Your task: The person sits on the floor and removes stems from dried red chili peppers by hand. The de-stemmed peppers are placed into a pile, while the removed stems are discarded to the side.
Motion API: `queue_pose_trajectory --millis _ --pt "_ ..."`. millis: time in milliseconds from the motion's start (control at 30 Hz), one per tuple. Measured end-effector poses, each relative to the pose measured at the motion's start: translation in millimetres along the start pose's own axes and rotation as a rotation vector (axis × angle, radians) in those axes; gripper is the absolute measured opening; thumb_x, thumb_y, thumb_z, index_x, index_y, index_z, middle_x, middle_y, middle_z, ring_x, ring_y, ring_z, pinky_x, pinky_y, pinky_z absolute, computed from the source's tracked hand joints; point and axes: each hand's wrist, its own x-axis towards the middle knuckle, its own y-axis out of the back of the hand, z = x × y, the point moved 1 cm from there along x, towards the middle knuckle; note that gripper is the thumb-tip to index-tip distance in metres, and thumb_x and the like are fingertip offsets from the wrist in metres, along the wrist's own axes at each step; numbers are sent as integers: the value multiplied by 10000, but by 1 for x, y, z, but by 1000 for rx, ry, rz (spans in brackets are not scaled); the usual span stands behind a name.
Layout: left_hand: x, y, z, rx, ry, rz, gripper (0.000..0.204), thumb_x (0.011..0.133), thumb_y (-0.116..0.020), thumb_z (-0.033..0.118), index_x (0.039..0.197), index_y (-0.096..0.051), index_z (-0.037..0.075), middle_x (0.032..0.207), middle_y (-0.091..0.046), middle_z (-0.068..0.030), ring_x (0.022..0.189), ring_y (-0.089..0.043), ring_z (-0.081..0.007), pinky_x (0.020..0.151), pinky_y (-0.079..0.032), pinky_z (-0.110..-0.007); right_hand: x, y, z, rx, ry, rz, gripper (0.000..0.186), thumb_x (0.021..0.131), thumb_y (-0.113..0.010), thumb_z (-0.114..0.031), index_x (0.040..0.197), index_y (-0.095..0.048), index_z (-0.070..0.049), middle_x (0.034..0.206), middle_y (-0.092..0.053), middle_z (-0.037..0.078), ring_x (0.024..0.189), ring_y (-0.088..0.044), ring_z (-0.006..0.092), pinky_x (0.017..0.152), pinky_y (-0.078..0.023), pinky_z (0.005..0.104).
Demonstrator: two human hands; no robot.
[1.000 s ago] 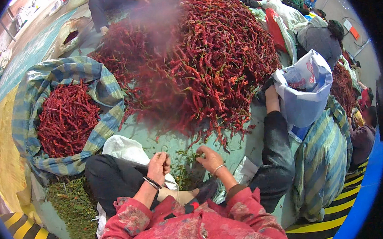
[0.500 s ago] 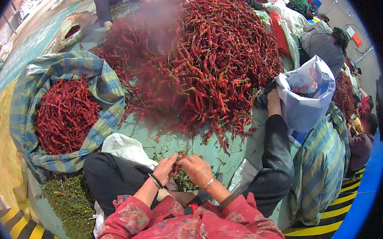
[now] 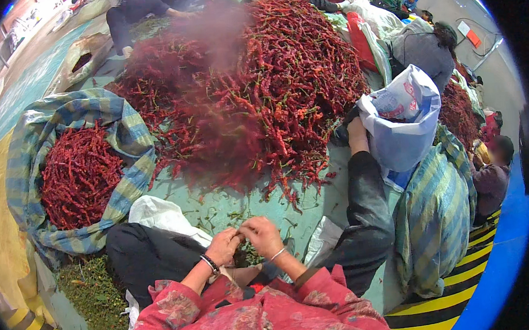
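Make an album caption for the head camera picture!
Left-hand grip and right-hand grip close together before a heap of red chillies, with an open checked sack at left.

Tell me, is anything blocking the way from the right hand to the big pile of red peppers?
Nothing visible blocks it: between the right hand and the pile of red peppers there's just green floor with a few small stem bits scattered on it.
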Motion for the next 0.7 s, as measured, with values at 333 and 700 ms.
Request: queue_pose_trajectory --millis 333,700 --pt "7 -2 -5 -506 613 -37 245 906 -458 295 817 -530 78 619 -510 -4 453 -457 -82 389 -362 -224 19 59 116 -285 -384 267 274 709 -697 -209 900 -577 -54 894 -598 146 808 -580 356 694 -472 424" --pt "11 -4 -14 -537 519 89 223 900 -507 257 895 -537 36 660 -531 -10 502 -463 -72 417 -392 -224 12 71 134 -427 -508 297 184 734 -630 -219 820 -624 -56 829 -618 157 754 -597 353 638 -467 446"
